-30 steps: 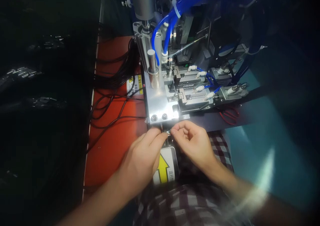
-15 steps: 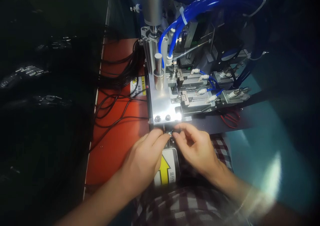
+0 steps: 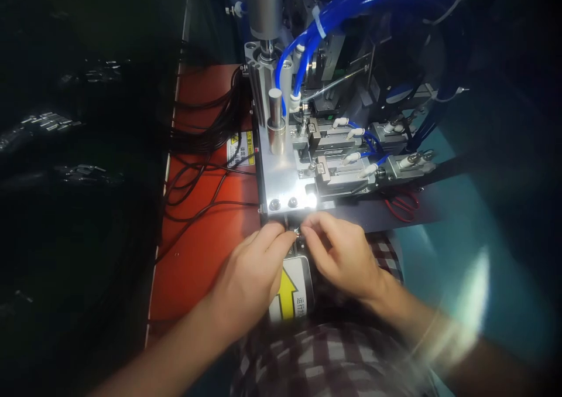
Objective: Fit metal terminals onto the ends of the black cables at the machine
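My left hand (image 3: 257, 274) is closed at the front end of a metal machine (image 3: 280, 177), its thumb and fingertips on or close to a narrow track (image 3: 290, 247). Across from it, my right hand (image 3: 342, 253) has thumb and index fingertip drawn together in a pinch. Between the two sets of fingertips is a small metallic piece, too tiny to name; I cannot tell which hand holds it. Just below the fingers lies a white label with a yellow arrow (image 3: 287, 294), partly covered by my left hand.
Black cables (image 3: 206, 168) run over the orange-red surface (image 3: 197, 250) on the left. Blue air hoses (image 3: 333, 16) arch above the machine, and pneumatic cylinders (image 3: 346, 174) sit at its right. Red-handled tool or wire loops (image 3: 404, 206) lie near the right edge. Clusters of small shiny pieces (image 3: 50, 122) lie far left.
My right thumb and index finger have closed together from a wider gap, beside the left fingertips. My left hand stays nearly in place. The whole view has shifted slightly.
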### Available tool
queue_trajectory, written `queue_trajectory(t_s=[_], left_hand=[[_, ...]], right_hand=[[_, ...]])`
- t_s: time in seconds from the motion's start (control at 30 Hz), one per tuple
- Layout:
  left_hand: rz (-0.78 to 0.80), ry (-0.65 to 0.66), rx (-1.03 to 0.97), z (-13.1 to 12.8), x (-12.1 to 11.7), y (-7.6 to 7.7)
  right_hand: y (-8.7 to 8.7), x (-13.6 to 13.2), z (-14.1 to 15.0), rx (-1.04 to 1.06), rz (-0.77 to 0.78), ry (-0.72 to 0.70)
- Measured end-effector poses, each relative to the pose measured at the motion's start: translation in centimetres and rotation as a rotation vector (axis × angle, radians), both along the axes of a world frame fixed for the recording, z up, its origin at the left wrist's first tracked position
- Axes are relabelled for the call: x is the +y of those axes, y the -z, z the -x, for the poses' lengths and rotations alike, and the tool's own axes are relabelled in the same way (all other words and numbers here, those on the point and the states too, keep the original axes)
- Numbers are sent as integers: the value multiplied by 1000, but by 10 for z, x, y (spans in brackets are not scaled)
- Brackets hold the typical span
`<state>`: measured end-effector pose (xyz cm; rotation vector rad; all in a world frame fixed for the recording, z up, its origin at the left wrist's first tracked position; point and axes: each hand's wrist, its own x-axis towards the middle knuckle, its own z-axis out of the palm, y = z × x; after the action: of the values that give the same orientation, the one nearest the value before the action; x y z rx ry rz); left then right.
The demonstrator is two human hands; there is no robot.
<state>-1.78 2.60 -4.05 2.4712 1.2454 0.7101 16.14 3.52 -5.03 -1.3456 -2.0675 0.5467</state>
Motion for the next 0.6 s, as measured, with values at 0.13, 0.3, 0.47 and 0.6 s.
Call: queue_trajectory(t_s=[0.13, 0.3, 0.47, 0.6], left_hand=[[16, 6, -15, 1, 0, 1], [36, 4, -16, 2, 0, 4], [28, 0, -11, 2, -1, 4], [16, 0, -5, 2, -1, 2]], right_hand=[[1, -3, 4, 68, 91, 28], [4, -6, 3, 122, 261, 90], [3, -5, 4, 153, 312, 115], [1, -4, 5, 154, 299, 110]])
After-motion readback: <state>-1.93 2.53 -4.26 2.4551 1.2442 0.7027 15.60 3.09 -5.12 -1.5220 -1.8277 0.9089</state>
